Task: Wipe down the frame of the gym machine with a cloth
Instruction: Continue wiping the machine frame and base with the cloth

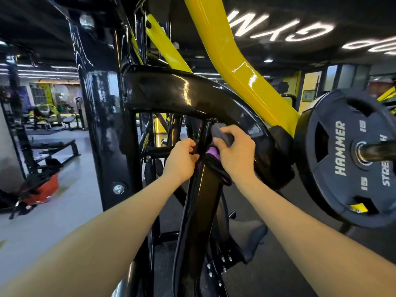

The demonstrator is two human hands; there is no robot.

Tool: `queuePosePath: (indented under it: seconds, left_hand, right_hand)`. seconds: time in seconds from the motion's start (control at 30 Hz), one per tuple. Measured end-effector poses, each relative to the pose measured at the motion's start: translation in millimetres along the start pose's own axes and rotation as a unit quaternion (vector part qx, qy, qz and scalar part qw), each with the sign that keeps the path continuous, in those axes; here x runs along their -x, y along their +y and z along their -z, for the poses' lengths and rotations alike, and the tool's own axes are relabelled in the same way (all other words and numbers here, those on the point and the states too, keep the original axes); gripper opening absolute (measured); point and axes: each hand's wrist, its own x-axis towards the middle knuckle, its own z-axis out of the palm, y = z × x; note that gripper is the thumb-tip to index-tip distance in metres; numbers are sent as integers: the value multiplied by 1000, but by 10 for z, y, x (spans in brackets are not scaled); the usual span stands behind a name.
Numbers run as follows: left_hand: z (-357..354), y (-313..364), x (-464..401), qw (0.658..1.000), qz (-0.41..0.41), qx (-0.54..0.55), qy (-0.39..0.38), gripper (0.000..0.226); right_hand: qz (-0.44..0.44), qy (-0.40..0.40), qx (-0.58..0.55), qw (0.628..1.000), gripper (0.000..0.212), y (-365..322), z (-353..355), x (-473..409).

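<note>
head view looked down two bare forearms to the black frame (199, 202) of the gym machine. the right hand (236, 152) was curled round a grey cloth (220, 130), pressing it against the frame just under the curved black beam (182, 91). the left hand (182, 157) gripped the slanted black tube beside it, fingers wrapped round. a yellow arm (240, 67) rose behind, and a hammer strength weight plate (347, 157) hung at the right.
</note>
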Motion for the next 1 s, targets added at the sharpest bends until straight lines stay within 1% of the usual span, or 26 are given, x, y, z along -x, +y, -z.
queuePosePath:
  seconds: [0.07,0.17,0.23,0.3,0.37,0.47,0.53,0.6,0.67,0.73,0.87,1.0]
  left_hand:
    - [136,19,30,999,-25,-20,25,31]
    - [473,53,108,988,-87,-86,98,26]
    - [754,58,163,968,-142,-145,148,26]
    - [1016,30,187,944,-175,-197,198,29]
    - [1238,-25,214,925,-174,-235,241,36]
    - [1479,-121,263,913,-150,-264,272,45]
    - [1586,-217,262,909,-132,-289,271,55]
    - [1667,-310,226,906,-116,-317,255,71]
    - [1731,-365,185,909,-100,-330,236,81]
    - [1781,-405,153,910,-88,-340,220,86]
    - [1873,-442,105,904,-103,-373,183,94]
    - [1950,-463,119,893,-125,-397,174,95]
  right_hand:
    - [47,-5,-12,999,19,-168,-91,-100]
    - [58,20,-36,997,25,-342,-232,-175]
    - [65,35,-60,996,26,-458,-318,-178]
    - [84,32,-78,993,28,-606,-427,-179]
    - [118,17,-78,990,29,-779,-562,-166]
    - [162,12,-77,984,32,-1064,-782,-213]
    - [178,12,-55,982,38,-1263,-929,-314]
    - [214,-15,32,976,51,-1383,-1131,-376]
    - [250,-41,128,959,65,-1395,-1340,-333]
    - [255,-29,176,950,72,-1336,-1449,-290]
    - [272,-3,237,933,65,-1294,-1468,-506]
    - [191,0,245,951,46,-1517,-1407,-885]
